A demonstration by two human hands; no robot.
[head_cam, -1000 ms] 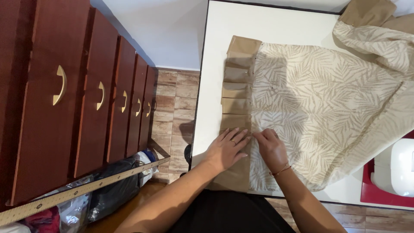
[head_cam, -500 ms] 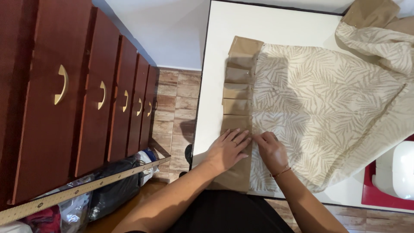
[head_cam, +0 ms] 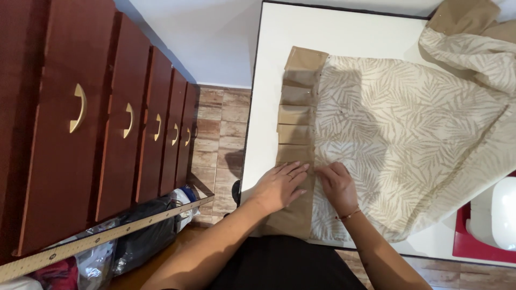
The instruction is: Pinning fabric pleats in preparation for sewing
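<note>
Fabric (head_cam: 408, 134), pale with a leaf print, lies spread across the white table (head_cam: 344, 37), its tan pleated band (head_cam: 295, 115) running along the left edge. It looks light, soft and floppy, best held at that stiffer band where the folds stack. The left hand (head_cam: 279, 185) presses flat on the band, fingers together; the right hand (head_cam: 337, 185) rests just beside it, fingertips pinching at the seam. The fabric's far corner runs out of view, and whatever holds the pleats is too small to make out.
</note>
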